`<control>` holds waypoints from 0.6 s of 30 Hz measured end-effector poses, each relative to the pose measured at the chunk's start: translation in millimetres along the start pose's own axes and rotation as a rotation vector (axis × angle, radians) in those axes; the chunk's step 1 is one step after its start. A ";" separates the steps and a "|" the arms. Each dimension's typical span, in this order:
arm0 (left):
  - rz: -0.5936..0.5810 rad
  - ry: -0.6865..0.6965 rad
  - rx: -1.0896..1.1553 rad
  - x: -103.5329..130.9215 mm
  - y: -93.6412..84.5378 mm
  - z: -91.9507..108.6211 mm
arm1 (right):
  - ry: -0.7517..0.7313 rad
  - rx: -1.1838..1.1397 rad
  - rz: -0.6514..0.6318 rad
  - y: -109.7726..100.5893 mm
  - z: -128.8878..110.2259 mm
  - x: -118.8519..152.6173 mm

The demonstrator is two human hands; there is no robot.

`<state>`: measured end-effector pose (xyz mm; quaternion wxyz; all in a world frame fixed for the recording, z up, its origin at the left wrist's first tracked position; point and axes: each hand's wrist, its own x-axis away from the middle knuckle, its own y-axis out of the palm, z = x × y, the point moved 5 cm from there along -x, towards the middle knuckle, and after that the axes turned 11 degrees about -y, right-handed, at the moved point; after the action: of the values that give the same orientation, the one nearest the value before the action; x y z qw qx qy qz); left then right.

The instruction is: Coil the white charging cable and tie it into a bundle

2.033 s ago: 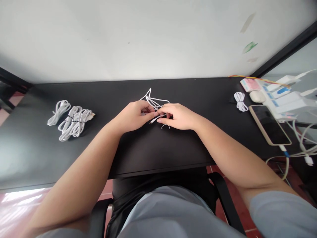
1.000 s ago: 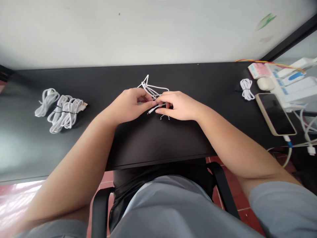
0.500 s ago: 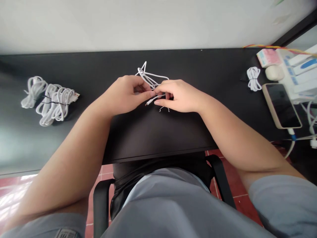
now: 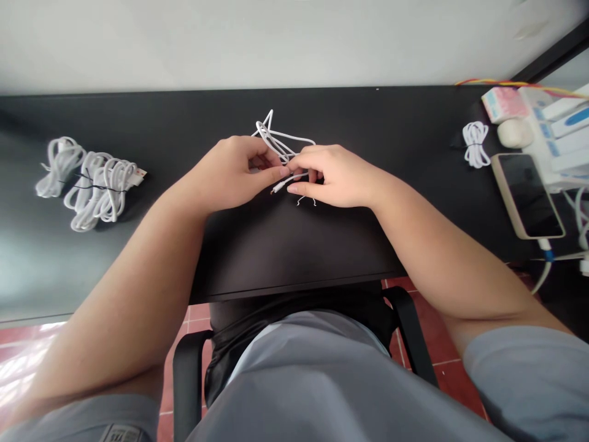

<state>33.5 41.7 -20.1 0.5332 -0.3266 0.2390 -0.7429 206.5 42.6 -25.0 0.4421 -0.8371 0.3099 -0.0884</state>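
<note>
My curled fingers hide the middle of the loosely looped white cable (image 4: 294, 137). The cream-and-blue power strip (image 4: 554, 150) runs past the right edge. Blue print on it illegible. The dark tie on the small white cable coil (image 4: 475, 145) merges with the black tabletop (image 4: 350, 245).

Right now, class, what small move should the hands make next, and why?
Perhaps the right hand should gather the white cable while the left hand steadies it: both hands are at the cable, but its loops spread beyond the fingers and its plug end juts free.
</note>
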 end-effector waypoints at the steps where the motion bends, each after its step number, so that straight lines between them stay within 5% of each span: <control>1: -0.003 -0.002 0.012 0.1 0.0 0.0 | -0.001 -0.002 0.001 -0.1 -0.1 0.0; 18: 0.008 0.056 0.024 -1.0 -0.1 -1.6 | -0.036 0.023 0.010 0.1 0.6 0.8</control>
<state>32.5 42.7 -21.3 0.5332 -0.2985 0.2463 -0.7523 207.3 42.5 -25.5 0.4575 -0.8318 0.3053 -0.0748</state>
